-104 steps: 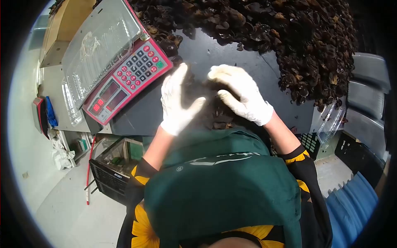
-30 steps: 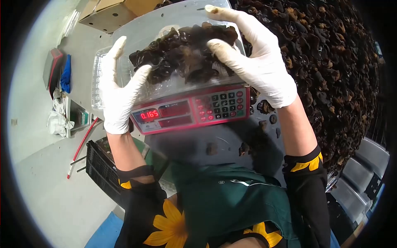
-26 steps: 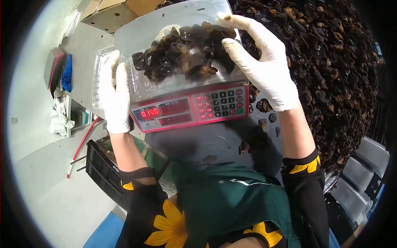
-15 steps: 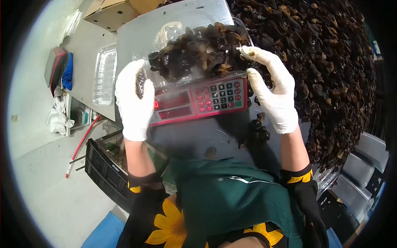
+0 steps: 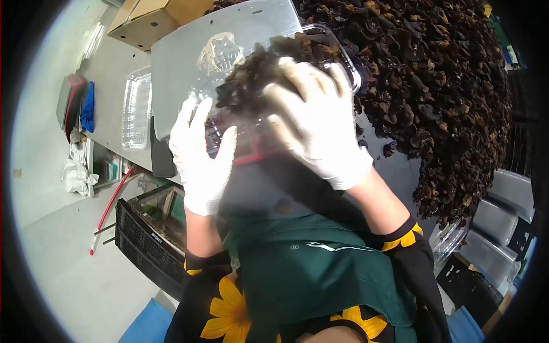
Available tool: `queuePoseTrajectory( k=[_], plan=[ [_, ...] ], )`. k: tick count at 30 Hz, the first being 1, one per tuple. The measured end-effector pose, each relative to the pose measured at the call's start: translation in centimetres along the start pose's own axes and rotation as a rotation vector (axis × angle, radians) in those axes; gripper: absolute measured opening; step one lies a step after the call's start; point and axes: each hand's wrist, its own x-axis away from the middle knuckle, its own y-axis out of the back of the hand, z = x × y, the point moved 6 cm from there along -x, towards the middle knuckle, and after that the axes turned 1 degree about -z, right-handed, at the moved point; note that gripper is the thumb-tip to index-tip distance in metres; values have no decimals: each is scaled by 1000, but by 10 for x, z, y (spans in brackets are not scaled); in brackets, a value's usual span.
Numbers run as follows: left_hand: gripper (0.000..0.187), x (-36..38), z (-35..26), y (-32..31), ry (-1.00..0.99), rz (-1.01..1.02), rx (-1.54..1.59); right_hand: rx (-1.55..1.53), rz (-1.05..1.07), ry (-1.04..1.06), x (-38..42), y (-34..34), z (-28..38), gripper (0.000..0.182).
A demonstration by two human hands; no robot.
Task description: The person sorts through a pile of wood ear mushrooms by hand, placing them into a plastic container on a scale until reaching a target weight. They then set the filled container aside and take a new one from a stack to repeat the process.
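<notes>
A clear plastic tray (image 5: 355,84) heaped with dark wood ear mushrooms (image 5: 246,83) sits over the metal plate (image 5: 180,74) of a red electronic scale. My right hand (image 5: 323,128), in a white glove, lies over the heap's right side with its fingers spread, slightly blurred. At the tray's left end is my white-gloved left hand (image 5: 200,157), thumb and fingers apart. The two hands and the tray cover most of the scale's keypad and display.
A large pile of wood ears (image 5: 429,86) spreads over the table at right. Another clear tray (image 5: 137,108) lies at left, below a cardboard box (image 5: 146,28). A black crate (image 5: 148,240) stands at lower left; stacked clear trays (image 5: 494,231) are at lower right.
My right hand has left the tray's right end and moved left onto the mushrooms. My left hand has shifted slightly right and its fingers have spread. The tray now sits at a steeper angle.
</notes>
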Motion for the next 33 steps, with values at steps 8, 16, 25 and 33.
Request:
queuePoseTrajectory(
  k=[8, 16, 25, 33],
  plan=[
    [60, -2, 14, -1, 20, -46, 109, -174, 16, 104, -19, -13, 24, 49],
    [51, -8, 4, -16, -18, -94, 69, -75, 85, 108, -37, -34, 34, 64],
    [55, -15, 10, -21, 102, -154, 311, -220, 118, 173, -44, -36, 40, 53],
    [55, -23, 20, -28, 37, -144, 220, -228, 83, 193, -46, -40, 24, 52]
  ],
)
